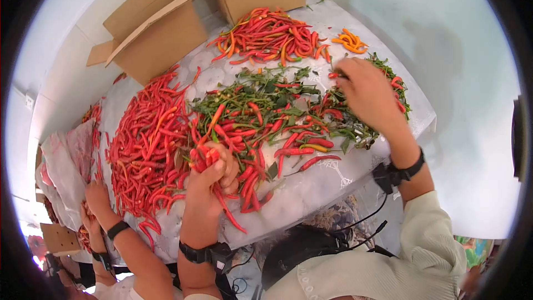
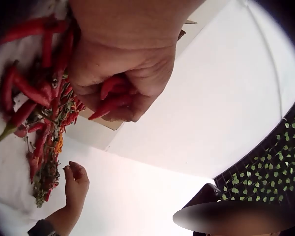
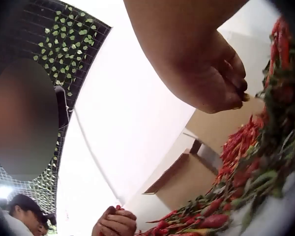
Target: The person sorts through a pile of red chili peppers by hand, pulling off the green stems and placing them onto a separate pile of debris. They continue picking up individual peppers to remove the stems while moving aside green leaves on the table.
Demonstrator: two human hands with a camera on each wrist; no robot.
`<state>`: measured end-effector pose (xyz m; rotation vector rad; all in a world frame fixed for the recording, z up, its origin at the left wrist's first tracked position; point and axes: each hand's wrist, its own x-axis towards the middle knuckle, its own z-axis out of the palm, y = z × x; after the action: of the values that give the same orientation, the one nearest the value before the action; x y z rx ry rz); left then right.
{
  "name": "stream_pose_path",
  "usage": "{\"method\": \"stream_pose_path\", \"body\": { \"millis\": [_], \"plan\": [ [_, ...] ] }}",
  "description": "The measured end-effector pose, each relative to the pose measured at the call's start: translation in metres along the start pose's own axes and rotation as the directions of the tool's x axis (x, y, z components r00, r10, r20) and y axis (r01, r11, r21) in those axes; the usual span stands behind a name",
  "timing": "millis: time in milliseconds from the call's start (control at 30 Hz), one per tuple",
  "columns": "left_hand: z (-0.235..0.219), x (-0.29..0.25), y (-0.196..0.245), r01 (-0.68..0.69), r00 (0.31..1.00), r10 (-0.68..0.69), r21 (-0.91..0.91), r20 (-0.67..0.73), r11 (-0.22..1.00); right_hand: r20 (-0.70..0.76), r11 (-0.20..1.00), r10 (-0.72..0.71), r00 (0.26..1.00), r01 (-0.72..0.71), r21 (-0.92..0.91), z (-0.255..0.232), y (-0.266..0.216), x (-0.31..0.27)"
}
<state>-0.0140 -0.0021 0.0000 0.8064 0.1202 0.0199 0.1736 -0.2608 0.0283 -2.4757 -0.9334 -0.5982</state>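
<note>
My left hand (image 1: 210,175) grips several red chili peppers (image 2: 114,93), with its fingers curled round them over the near side of the table. A long red chili (image 1: 229,211) slants down beside that hand. Farther right, my right hand (image 1: 366,91) is raised above a heap of leafy green stems (image 1: 244,100) mixed with red chilies. Its thumb and fingers pinch a small dark, stem-like bit (image 3: 244,97). A red tip (image 1: 332,75) shows right at the fingertips in the head view. Loose red chilies (image 1: 311,151) lie between my hands.
A large pile of red chilies (image 1: 147,144) spreads at left, another pile (image 1: 272,36) at the back. Small orange chilies (image 1: 350,41) lie back right. Cardboard boxes (image 1: 158,33) stand behind. Another person's hands (image 1: 99,200) work by a plastic bag (image 1: 64,161) at far left.
</note>
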Motion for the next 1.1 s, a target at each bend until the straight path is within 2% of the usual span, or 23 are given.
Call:
{"method": "stream_pose_path", "body": {
  "millis": [67, 167, 267, 367, 433, 467, 500, 533, 600, 700, 800, 833, 933, 967, 1067, 1100],
  "plan": [
    [0.009, -0.002, 0.002, 0.06, 0.996, -0.061, -0.015, -0.07, 0.998, 0.038, 0.98, 0.047, 0.998, -0.039, -0.194, -0.012, 0.021, -0.01],
    [0.006, 0.0, -0.002, 0.077, 0.994, -0.079, -0.022, -0.074, 0.997, 0.008, 0.956, 0.067, 0.998, -0.062, -0.287, -0.019, 0.02, -0.013],
    [0.001, 0.001, -0.002, 0.072, 0.995, -0.076, -0.057, -0.068, 0.996, 0.082, 0.992, -0.127, 0.988, 0.126, 0.021, -0.002, -0.004, -0.005],
    [-0.005, 0.004, 0.0, 0.065, 0.995, -0.073, -0.116, -0.064, 0.991, 0.32, 0.953, -0.288, 0.903, 0.237, 0.19, 0.014, -0.03, 0.001],
    [-0.013, 0.005, 0.002, 0.057, 0.998, -0.062, -0.165, -0.027, 0.985, 0.421, 0.949, -0.304, 0.855, 0.231, 0.216, 0.025, -0.03, -0.001],
    [-0.012, 0.005, 0.003, 0.049, 0.997, -0.06, -0.174, -0.058, 0.984, 0.473, 0.946, -0.314, 0.823, 0.231, 0.227, 0.03, -0.03, 0.0],
    [-0.01, 0.005, 0.004, 0.041, 0.994, -0.058, -0.187, -0.089, 0.982, 0.424, 0.932, -0.353, 0.834, 0.272, 0.24, 0.031, -0.028, -0.001],
    [-0.008, 0.004, 0.003, 0.032, 0.991, -0.057, -0.204, -0.122, 0.978, 0.399, 0.931, -0.338, 0.853, 0.241, 0.274, 0.03, -0.027, -0.002],
    [-0.009, 0.004, 0.002, 0.043, 0.994, -0.061, -0.189, -0.09, 0.981, 0.353, 0.924, -0.299, 0.886, 0.176, 0.34, 0.023, -0.029, -0.002],
    [-0.004, 0.002, 0.0, 0.087, 0.991, -0.098, -0.13, -0.088, 0.988, 0.496, 0.751, -0.182, 0.849, -0.205, 0.627, 0.007, -0.045, 0.006],
    [-0.011, 0.003, -0.001, 0.118, 0.989, -0.124, -0.075, -0.076, 0.99, 0.352, 0.553, -0.452, 0.82, -0.052, 0.832, 0.015, -0.061, 0.013],
    [-0.013, 0.002, 0.0, 0.127, 0.989, -0.131, -0.061, -0.072, 0.99, 0.337, 0.453, -0.511, 0.791, -0.085, 0.887, 0.024, -0.068, 0.015],
    [0.0, 0.002, -0.002, 0.02, 0.991, -0.008, 0.086, -0.137, 0.996, 0.312, 0.305, -0.606, 0.732, -0.148, 0.941, 0.038, -0.097, 0.018],
    [-0.004, 0.0, 0.001, 0.086, 0.99, -0.077, 0.069, -0.115, 0.994, 0.319, 0.408, -0.595, 0.737, -0.065, 0.911, 0.036, -0.105, 0.021],
    [0.005, -0.002, 0.006, 0.129, 0.984, -0.112, 0.117, -0.142, 0.985, 0.471, 0.228, -0.451, 0.758, -0.412, 0.882, 0.056, -0.11, 0.015],
    [0.002, -0.002, 0.007, 0.152, 0.982, -0.138, 0.103, -0.132, 0.983, 0.477, 0.234, -0.405, 0.78, -0.416, 0.879, 0.062, -0.11, 0.011]
  ]
}}
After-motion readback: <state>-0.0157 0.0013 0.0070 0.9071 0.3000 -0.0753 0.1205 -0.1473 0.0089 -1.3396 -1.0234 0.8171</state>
